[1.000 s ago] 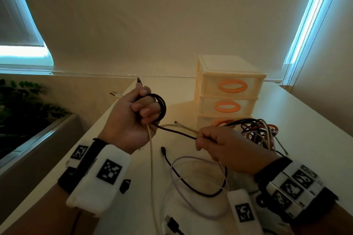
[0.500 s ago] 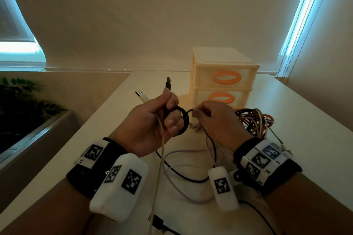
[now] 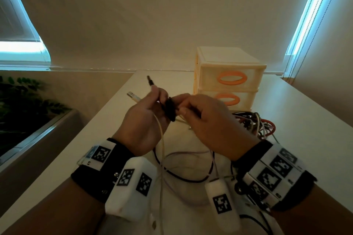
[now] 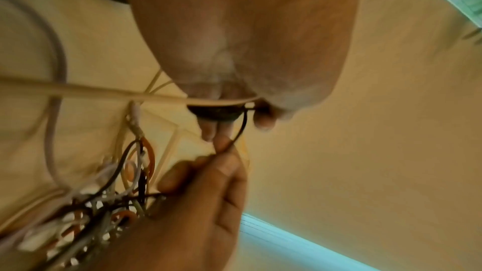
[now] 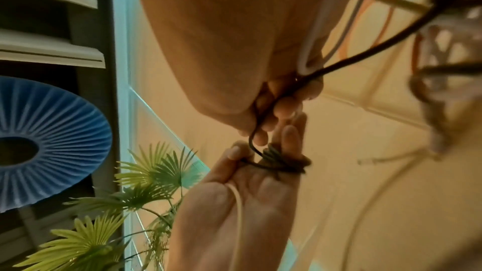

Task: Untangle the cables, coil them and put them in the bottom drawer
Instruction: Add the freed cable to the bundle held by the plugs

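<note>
Above the tabletop (image 3: 118, 112), the left hand (image 3: 143, 120) has its grip closed on a small coil of black cable (image 3: 170, 108), wound round its fingers, and on a cream cable (image 3: 161, 139) hanging toward 6 o'clock. At its 3 o'clock the right hand (image 3: 208, 120) pinches the black cable's free run beside the coil. The tangled cables (image 3: 254, 124) lie at 3 o'clock of the right hand, before the drawer unit (image 3: 229, 82).

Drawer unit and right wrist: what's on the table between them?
A tangled pile of cables, black, white and red-orange, lies on the table between the drawer unit and the right hand's wrist. The head view shows it best.
</note>
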The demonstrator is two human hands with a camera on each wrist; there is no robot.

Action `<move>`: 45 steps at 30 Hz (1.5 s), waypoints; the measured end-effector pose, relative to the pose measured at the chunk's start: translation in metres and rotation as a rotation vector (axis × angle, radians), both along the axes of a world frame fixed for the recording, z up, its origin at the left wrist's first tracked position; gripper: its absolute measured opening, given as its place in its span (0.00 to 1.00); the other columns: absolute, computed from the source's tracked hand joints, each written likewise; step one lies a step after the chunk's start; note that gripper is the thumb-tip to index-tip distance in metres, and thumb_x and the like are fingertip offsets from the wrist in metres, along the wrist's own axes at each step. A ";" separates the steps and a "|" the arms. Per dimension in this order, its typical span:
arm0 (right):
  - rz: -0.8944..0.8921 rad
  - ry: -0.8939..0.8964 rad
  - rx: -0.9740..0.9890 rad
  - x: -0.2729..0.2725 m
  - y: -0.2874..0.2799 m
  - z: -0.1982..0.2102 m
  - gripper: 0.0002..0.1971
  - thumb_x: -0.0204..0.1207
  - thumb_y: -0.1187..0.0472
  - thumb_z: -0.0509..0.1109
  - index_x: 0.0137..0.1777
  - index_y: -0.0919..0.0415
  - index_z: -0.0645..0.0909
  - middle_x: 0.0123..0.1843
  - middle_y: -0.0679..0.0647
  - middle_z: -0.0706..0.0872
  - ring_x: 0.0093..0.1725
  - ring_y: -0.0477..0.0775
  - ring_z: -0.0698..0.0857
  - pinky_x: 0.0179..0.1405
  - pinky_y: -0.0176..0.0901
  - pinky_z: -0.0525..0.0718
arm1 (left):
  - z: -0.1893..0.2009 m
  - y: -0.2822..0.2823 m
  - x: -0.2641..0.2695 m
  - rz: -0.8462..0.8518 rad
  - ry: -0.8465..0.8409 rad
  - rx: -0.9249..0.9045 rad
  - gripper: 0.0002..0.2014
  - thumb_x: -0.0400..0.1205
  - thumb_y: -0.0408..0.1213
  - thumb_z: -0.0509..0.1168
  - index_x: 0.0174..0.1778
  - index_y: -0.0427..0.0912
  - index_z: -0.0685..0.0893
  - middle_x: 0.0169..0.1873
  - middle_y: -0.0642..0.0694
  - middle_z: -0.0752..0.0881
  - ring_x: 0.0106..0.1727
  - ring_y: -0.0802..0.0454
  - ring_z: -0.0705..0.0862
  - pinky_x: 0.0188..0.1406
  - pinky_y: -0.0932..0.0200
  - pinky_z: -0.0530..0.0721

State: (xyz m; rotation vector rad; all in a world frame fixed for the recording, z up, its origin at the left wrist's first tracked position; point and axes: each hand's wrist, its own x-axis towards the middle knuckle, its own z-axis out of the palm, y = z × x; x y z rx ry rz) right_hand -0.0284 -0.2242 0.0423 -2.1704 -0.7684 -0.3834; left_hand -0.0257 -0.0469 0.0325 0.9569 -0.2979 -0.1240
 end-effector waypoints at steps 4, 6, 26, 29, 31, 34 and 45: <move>0.124 0.277 -0.172 0.003 -0.004 -0.021 0.06 0.88 0.55 0.64 0.52 0.50 0.82 0.37 0.49 0.85 0.37 0.53 0.84 0.41 0.53 0.86 | -0.003 0.005 0.005 0.125 0.174 -0.300 0.24 0.93 0.52 0.50 0.34 0.43 0.72 0.46 0.36 0.91 0.53 0.38 0.92 0.50 0.53 0.88; 0.123 0.269 -0.169 0.008 -0.008 -0.022 0.07 0.88 0.53 0.64 0.51 0.47 0.84 0.35 0.50 0.83 0.38 0.60 0.84 0.41 0.57 0.85 | -0.003 0.006 0.004 0.111 0.197 -0.339 0.24 0.93 0.51 0.50 0.33 0.44 0.72 0.31 0.45 0.82 0.37 0.46 0.86 0.35 0.58 0.84; -0.017 0.172 -0.131 0.017 -0.016 -0.019 0.07 0.86 0.56 0.67 0.49 0.50 0.87 0.41 0.40 0.85 0.39 0.34 0.81 0.35 0.28 0.73 | 0.002 0.006 0.001 0.045 0.183 -0.224 0.22 0.93 0.51 0.50 0.33 0.45 0.70 0.21 0.51 0.70 0.26 0.52 0.72 0.24 0.62 0.69; 0.074 0.264 -0.203 0.013 -0.017 -0.018 0.07 0.87 0.55 0.66 0.49 0.47 0.86 0.40 0.43 0.88 0.42 0.38 0.85 0.36 0.29 0.80 | 0.003 0.010 0.001 0.070 0.191 -0.252 0.23 0.93 0.51 0.50 0.33 0.45 0.70 0.21 0.51 0.70 0.26 0.53 0.72 0.25 0.62 0.69; 0.096 0.268 -0.229 0.012 -0.020 -0.014 0.08 0.87 0.55 0.66 0.49 0.46 0.86 0.39 0.43 0.89 0.39 0.40 0.85 0.35 0.28 0.80 | 0.005 0.014 0.002 0.091 0.188 -0.283 0.24 0.94 0.51 0.49 0.33 0.45 0.70 0.21 0.51 0.71 0.26 0.53 0.73 0.26 0.62 0.68; 0.081 0.225 -0.244 0.013 -0.025 -0.007 0.10 0.87 0.55 0.66 0.45 0.44 0.85 0.39 0.47 0.89 0.31 0.37 0.81 0.30 0.28 0.77 | 0.010 0.024 0.005 0.102 0.159 -0.336 0.23 0.93 0.50 0.49 0.33 0.46 0.70 0.21 0.52 0.70 0.26 0.52 0.73 0.25 0.62 0.68; -0.063 0.020 -0.183 0.020 -0.034 -0.002 0.07 0.85 0.53 0.69 0.47 0.49 0.88 0.32 0.46 0.85 0.33 0.45 0.83 0.31 0.29 0.77 | 0.018 0.048 0.010 0.156 0.075 -0.416 0.22 0.92 0.45 0.52 0.31 0.46 0.73 0.21 0.53 0.70 0.26 0.54 0.72 0.23 0.61 0.71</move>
